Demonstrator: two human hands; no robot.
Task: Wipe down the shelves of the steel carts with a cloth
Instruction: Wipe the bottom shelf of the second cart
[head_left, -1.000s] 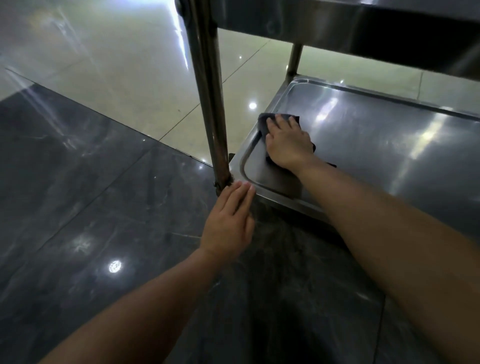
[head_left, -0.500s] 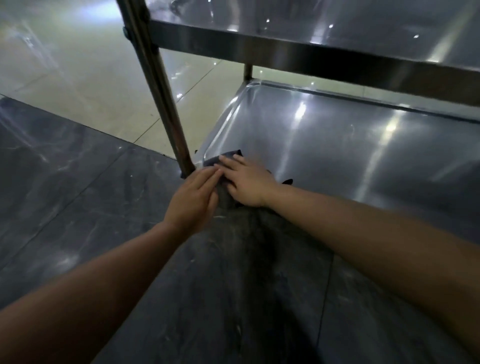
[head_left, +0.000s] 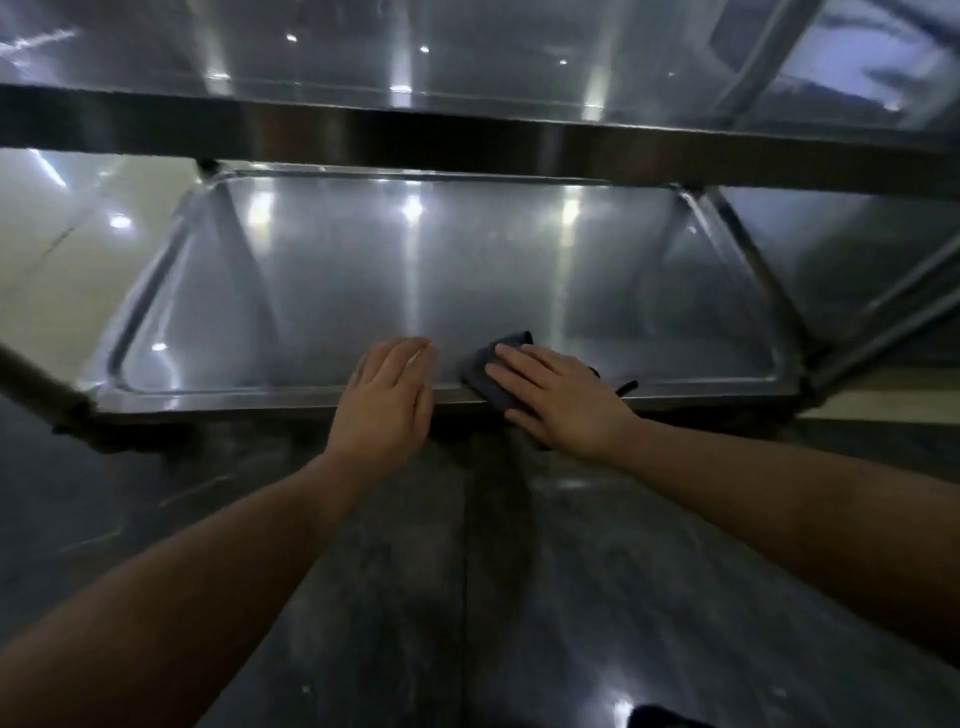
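Cloth (head_left: 485, 364) dark, folded, under flat right hand (head_left: 558, 397) on shelf rim (head_left: 260, 399); left hand (head_left: 387, 400) flat, empty.

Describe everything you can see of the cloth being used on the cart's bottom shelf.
The cloth is dark, blue-grey, seemingly soft fabric, folded into a flat pad. It lies on the front rim of the bottom shelf, right of centre, partly overhanging. The right hand presses flat on it, covering most; a corner pokes out beyond the fingertips. The left hand rests alongside, not touching it.
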